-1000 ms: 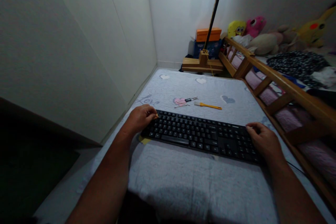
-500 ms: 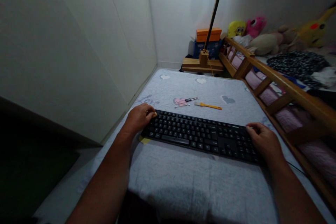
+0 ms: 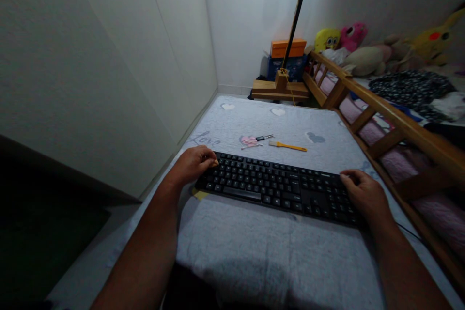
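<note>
A black computer keyboard (image 3: pixel 254 179) lies slantwise on the pale blue bedspread. Over its upper left corner, my left hand (image 3: pixel 196 162) is closed with the fingertips pinching a small tan piece, whose kind I cannot make out. My right hand (image 3: pixel 365 193) grips the keyboard's right end between thumb and curled fingers. Just beyond the keyboard are a yellow-handled brush (image 3: pixel 288 147) and a small tool with a black grip and metal tip (image 3: pixel 263 138). Thin white sticks that look like cotton swabs (image 3: pixel 252 146) lie beside that tool.
A wooden bed rail (image 3: pixel 395 101) runs along the right, with plush toys (image 3: pixel 354 36) and clothes behind it. White cabinet doors (image 3: pixel 145 58) stand on the left. A wooden stand base (image 3: pixel 279 89) and an orange box (image 3: pixel 288 48) are beyond the bedspread. A cable (image 3: pixel 410 232) trails right.
My left hand has shifted very slightly down at the keyboard's upper left corner, with the tan piece still pinched. My right hand and the keyboard have hardly moved.
</note>
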`<state>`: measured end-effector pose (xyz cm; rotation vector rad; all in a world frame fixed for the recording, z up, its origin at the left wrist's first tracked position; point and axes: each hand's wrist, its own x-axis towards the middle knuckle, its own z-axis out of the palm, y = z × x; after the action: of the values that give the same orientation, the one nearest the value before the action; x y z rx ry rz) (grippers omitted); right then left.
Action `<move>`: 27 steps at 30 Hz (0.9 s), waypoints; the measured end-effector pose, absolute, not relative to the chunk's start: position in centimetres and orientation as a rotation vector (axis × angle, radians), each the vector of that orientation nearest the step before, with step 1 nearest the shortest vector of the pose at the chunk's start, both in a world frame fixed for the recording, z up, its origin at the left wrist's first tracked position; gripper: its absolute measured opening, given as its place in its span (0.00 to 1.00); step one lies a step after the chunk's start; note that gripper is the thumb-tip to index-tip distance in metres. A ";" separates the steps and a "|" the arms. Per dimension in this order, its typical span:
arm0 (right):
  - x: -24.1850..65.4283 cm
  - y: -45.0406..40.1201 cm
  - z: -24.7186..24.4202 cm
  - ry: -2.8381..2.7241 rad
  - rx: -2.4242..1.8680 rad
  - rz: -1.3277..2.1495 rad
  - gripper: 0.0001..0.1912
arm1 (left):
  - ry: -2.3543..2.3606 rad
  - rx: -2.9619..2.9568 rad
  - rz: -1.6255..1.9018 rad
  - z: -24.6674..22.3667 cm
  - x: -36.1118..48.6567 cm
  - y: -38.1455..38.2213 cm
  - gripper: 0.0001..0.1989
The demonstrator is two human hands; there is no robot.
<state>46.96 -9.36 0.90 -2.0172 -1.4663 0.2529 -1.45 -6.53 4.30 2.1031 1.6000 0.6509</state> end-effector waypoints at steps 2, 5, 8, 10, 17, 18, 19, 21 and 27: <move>46.9 -9.4 0.9 -1.466 -2.012 0.255 0.17 | 1.560 2.097 0.644 4.4 -1.4 -6.6 0.09; 46.9 -9.4 0.9 -1.465 -2.017 0.244 0.18 | 1.552 2.107 0.641 4.4 -1.3 -6.5 0.08; 47.0 -9.3 0.8 -1.469 -2.029 0.251 0.18 | 1.638 2.138 0.653 4.2 -1.2 -6.3 0.08; 47.1 -9.3 0.8 -1.470 -2.040 0.264 0.19 | 1.719 2.168 0.658 4.0 -1.2 -6.2 0.08; 47.3 -9.2 0.4 -1.490 -2.030 0.251 0.19 | 1.925 2.232 0.676 3.9 -1.4 -6.1 0.08; 47.3 -9.2 0.4 -1.488 -2.022 0.245 0.19 | 1.924 2.228 0.673 3.9 -1.3 -6.1 0.08; 47.3 -9.3 0.4 -1.486 -2.014 0.239 0.19 | 1.921 2.221 0.672 3.8 -1.3 -6.1 0.08; 47.2 -9.3 0.5 -1.489 -1.996 0.229 0.17 | 1.912 2.211 0.672 3.7 -1.1 -6.1 0.08; 47.2 -9.3 0.7 -1.487 -2.010 0.239 0.17 | 1.830 2.238 0.679 3.5 -0.7 -6.1 0.09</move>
<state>47.17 -9.30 0.68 -2.0101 -1.4874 0.2389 -0.68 -6.10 3.54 2.2377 1.8298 0.6786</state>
